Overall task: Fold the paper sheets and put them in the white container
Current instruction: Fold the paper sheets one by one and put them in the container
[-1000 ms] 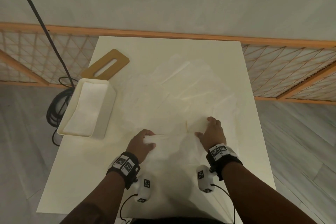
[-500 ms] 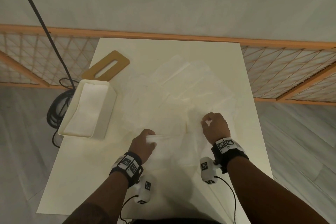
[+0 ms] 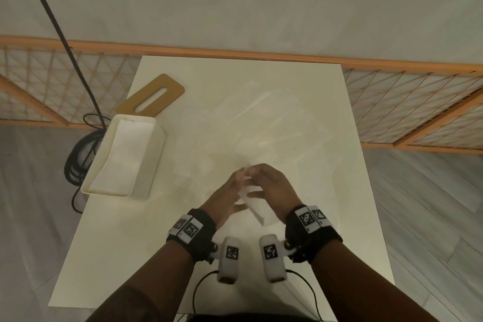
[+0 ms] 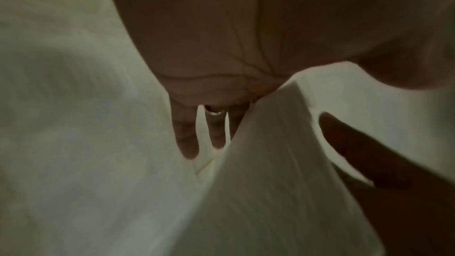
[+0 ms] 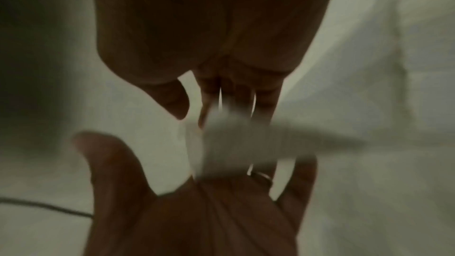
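Both hands meet over the middle of the white table (image 3: 109,243), raised off its surface; between them a folded paper sheet (image 3: 257,208), held on edge and slanting toward the person. Left hand (image 3: 224,196) lies palm against the sheet's left face, fingers (image 4: 185,135) straight and slightly spread; a ring shows on one finger. Right hand (image 3: 274,188) on the other face, fingers arched over the top edge, thumb on the near side; wrist views blurred. More thin sheets (image 3: 261,123) lie spread flat on the table beyond the hands. White container (image 3: 146,165) stands at the table's left edge, well apart, folded paper inside; wooden lid (image 3: 154,95) behind it.
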The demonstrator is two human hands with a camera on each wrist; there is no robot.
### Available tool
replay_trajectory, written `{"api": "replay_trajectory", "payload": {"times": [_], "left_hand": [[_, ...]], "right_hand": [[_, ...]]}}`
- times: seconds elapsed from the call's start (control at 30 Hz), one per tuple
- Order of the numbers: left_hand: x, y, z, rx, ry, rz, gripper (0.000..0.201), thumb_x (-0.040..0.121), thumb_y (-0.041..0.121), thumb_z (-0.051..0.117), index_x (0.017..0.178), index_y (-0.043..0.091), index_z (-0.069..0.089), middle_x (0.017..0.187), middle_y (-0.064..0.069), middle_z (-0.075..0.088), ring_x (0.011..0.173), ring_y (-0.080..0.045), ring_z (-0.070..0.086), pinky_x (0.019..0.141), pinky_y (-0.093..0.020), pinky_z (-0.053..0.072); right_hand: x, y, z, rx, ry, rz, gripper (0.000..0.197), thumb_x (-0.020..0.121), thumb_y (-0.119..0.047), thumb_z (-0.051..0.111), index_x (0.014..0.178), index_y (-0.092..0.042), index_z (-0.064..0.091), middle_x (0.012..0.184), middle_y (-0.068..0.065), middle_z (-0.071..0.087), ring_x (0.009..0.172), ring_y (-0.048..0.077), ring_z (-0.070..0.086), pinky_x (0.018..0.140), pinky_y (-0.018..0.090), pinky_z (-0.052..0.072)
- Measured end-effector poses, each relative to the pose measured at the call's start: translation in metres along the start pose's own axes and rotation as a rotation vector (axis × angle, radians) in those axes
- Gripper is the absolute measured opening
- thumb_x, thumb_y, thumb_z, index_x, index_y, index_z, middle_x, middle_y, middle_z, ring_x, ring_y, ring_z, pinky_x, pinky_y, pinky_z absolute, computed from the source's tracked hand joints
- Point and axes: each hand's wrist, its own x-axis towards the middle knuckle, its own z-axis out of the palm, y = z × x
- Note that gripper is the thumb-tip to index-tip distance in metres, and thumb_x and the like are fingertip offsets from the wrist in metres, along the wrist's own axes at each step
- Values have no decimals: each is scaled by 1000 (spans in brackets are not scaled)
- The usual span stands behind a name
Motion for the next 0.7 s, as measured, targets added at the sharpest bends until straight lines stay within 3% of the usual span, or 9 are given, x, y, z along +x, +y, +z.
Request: {"api": "replay_trajectory", "payload": {"times": [0.07, 0.13, 0.23, 0.3, 0.37, 0.43, 0.5, 0.57, 0.7], "left_hand": [[-1, 5, 0, -155, 31, 12, 69, 79, 60, 70, 133, 19, 59, 123, -6, 70, 115, -26, 67, 91, -43, 56], [0, 7, -6, -149, 127, 11, 45, 85, 22, 73, 127, 8, 64, 118, -16, 72, 114, -40, 66, 92, -48, 56], [1, 5, -20, -132, 264, -52, 30, 91, -4, 60, 120, 3, 68, 115, -22, 72, 113, -49, 64, 95, -54, 54], [-2, 7, -27, -178, 297, -68, 29, 92, -5, 58, 119, 1, 68, 118, -25, 70, 110, -48, 65, 96, -56, 53], [-7, 11, -31, -262, 304, -60, 34, 90, -2, 61, 124, -2, 66, 121, -28, 68, 109, -46, 66, 97, -56, 52], [-13, 15, -33, -340, 278, -39, 43, 84, 3, 68, 127, -2, 65, 121, -27, 68, 107, -45, 66, 92, -54, 55], [-17, 19, -33, -392, 260, -12, 43, 82, 4, 68, 124, -1, 66, 115, -24, 70, 101, -42, 69, 81, -49, 58], [-20, 22, -33, -416, 267, 9, 32, 89, 3, 61, 121, 0, 67, 111, -22, 72, 98, -40, 71, 78, -47, 58], [-18, 17, -40, -367, 338, 35, 29, 96, 6, 57, 122, 5, 69, 118, -20, 72, 109, -39, 69, 95, -51, 52]], "right_hand": [[1, -10, -6, 185, -85, 22, 25, 105, -17, 51, 116, 1, 65, 116, 16, 72, 104, 27, 71, 82, 37, 60], [3, -17, -15, 197, -55, -48, 23, 105, -11, 51, 118, 3, 64, 114, 18, 72, 100, 27, 72, 81, 37, 61], [14, -16, -35, -161, 257, -185, 16, 99, -13, 60, 113, -10, 68, 112, 8, 72, 99, 19, 70, 83, 34, 57], [20, -10, -46, -387, 367, -69, 34, 93, -42, 68, 119, -19, 63, 121, -2, 65, 107, 15, 64, 95, 34, 51], [23, -3, -50, -345, 220, 164, 58, 85, -69, 62, 118, -21, 60, 127, 2, 63, 114, 20, 61, 104, 43, 48], [17, -1, -46, -183, 16, 343, 62, 84, -76, 56, 112, -21, 62, 122, 4, 66, 108, 21, 66, 103, 42, 50], [9, 1, -43, -9, -103, 405, 66, 82, -72, 62, 114, -15, 69, 109, 7, 72, 98, 22, 69, 96, 37, 50], [5, 4, -43, 94, -177, 360, 54, 82, -57, 74, 108, -9, 75, 99, 12, 72, 93, 28, 63, 91, 39, 47], [7, 6, -52, 135, -169, 291, 42, 87, -29, 77, 121, -5, 71, 121, 15, 72, 115, 38, 66, 109, 48, 47]]}}
